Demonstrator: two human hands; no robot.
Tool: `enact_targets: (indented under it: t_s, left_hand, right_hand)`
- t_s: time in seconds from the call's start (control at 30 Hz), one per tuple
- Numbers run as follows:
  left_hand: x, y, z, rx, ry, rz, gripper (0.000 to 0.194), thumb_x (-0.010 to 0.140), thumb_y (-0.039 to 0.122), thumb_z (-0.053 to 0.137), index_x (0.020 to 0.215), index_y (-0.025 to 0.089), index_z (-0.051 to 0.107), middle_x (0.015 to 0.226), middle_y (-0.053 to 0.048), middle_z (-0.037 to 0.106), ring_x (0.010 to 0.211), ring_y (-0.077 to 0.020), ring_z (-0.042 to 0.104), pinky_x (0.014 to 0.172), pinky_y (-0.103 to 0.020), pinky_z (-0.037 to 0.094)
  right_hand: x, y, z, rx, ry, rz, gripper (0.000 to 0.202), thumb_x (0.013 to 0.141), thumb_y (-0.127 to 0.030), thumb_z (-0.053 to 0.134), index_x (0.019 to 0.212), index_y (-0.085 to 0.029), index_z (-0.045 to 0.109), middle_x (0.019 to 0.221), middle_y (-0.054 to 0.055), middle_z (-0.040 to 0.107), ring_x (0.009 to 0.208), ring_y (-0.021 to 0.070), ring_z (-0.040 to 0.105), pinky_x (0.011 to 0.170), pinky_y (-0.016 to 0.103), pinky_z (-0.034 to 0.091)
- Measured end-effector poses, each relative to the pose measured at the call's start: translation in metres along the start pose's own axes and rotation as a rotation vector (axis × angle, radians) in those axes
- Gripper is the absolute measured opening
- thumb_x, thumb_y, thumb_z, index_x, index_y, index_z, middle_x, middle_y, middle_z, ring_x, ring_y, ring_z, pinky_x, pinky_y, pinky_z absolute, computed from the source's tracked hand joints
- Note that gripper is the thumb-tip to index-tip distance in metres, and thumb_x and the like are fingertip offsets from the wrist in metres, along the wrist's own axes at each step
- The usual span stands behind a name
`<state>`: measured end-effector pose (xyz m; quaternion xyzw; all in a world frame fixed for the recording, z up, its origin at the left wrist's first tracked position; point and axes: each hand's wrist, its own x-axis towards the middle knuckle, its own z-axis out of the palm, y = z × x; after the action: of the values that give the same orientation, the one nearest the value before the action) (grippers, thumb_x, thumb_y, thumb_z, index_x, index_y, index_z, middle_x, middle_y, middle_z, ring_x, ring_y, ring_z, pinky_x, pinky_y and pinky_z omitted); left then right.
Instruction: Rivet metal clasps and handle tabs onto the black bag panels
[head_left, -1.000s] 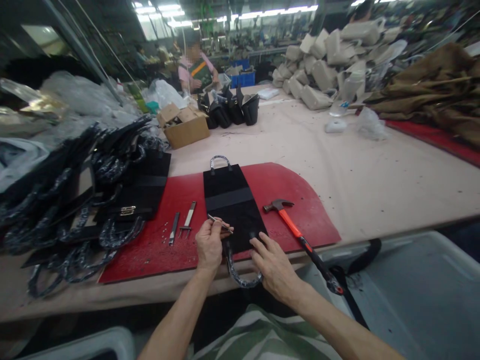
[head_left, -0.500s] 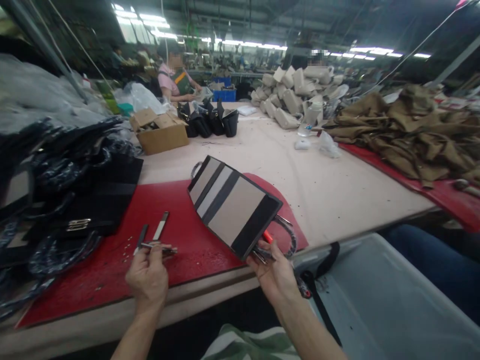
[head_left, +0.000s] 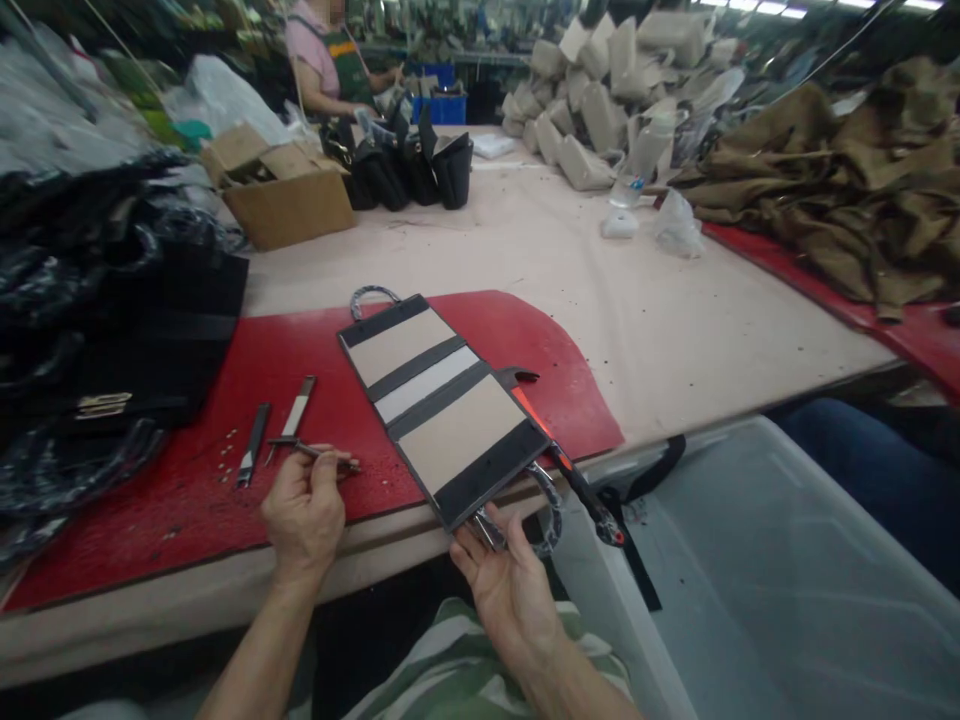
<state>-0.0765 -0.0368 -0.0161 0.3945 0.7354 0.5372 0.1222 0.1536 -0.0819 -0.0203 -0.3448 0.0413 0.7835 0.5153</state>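
Note:
A flat black bag panel [head_left: 420, 364] lies open on the red mat, its inner face up with beige and white boards. A plastic-wrapped handle shows at each end. My right hand [head_left: 514, 585] grips its near edge, fingers beneath it by the near handle [head_left: 553, 510]. Over the mat's left part, my left hand [head_left: 306, 505] pinches a thin dark metal tool [head_left: 319, 455], its exact kind unclear. Beyond that hand lie a dark flat tool [head_left: 255, 440] and a pale-handled tool [head_left: 298, 412]. A hammer [head_left: 536, 410] with an orange and black handle rests right of the panel.
Black bag pieces [head_left: 150, 350] pile up at left. A cardboard box [head_left: 296, 208], black bags [head_left: 412, 165] and a co-worker [head_left: 326, 60] are farther back. Beige bags [head_left: 592, 120] and brown material [head_left: 840, 190] fill the right rear. A grey bin [head_left: 787, 560] stands beside the table.
The panel has come down from a tilted, raised position to lie flatter on the mat, uncovering the hammer. My right hand has moved left and nearer me. The view has tipped downward.

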Motion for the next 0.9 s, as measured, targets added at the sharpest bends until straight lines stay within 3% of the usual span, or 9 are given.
enact_targets:
  t_s: [0.33, 0.6, 0.73, 0.9]
  left_hand:
    - [-0.002, 0.004, 0.003, 0.092, 0.033, 0.06, 0.022, 0.092, 0.037, 0.056, 0.093, 0.016, 0.066, 0.079, -0.002, 0.073, 0.069, -0.0156, 0.071, 0.073, -0.028, 0.059]
    - [-0.003, 0.0, 0.003, 0.124, 0.026, 0.07, 0.024, 0.093, 0.038, 0.058, 0.096, 0.016, 0.066, 0.082, -0.003, 0.074, 0.073, -0.0162, 0.072, 0.075, -0.029, 0.06]
    - [-0.002, -0.003, 0.003, 0.161, 0.035, 0.054, 0.025, 0.093, 0.039, 0.057, 0.097, 0.016, 0.066, 0.083, -0.004, 0.074, 0.075, -0.0168, 0.072, 0.076, -0.029, 0.059]
    - [-0.001, 0.001, -0.001, 0.181, 0.006, 0.054, 0.024, 0.091, 0.039, 0.056, 0.093, 0.017, 0.066, 0.081, -0.003, 0.075, 0.076, -0.0181, 0.073, 0.076, -0.029, 0.057]
  right_hand:
    - [0.009, 0.008, -0.008, 0.069, -0.076, 0.202, 0.031, 0.078, -0.045, 0.082, 0.096, -0.021, 0.072, 0.107, 0.006, 0.075, 0.103, 0.022, 0.069, 0.085, 0.034, 0.054]
    - [0.013, 0.008, -0.007, 0.052, -0.091, 0.24, 0.027, 0.08, -0.046, 0.08, 0.091, -0.023, 0.073, 0.104, 0.004, 0.076, 0.102, 0.0216, 0.07, 0.082, 0.033, 0.054]
    - [0.005, 0.003, 0.0, -0.096, -0.105, 0.115, 0.032, 0.083, -0.046, 0.077, 0.107, -0.025, 0.071, 0.106, 0.005, 0.076, 0.099, 0.0218, 0.071, 0.082, 0.035, 0.055]
    - [0.011, -0.025, 0.023, -0.385, -0.142, -0.228, 0.028, 0.087, -0.04, 0.073, 0.11, -0.023, 0.073, 0.105, 0.007, 0.076, 0.094, 0.0222, 0.072, 0.088, 0.04, 0.057]
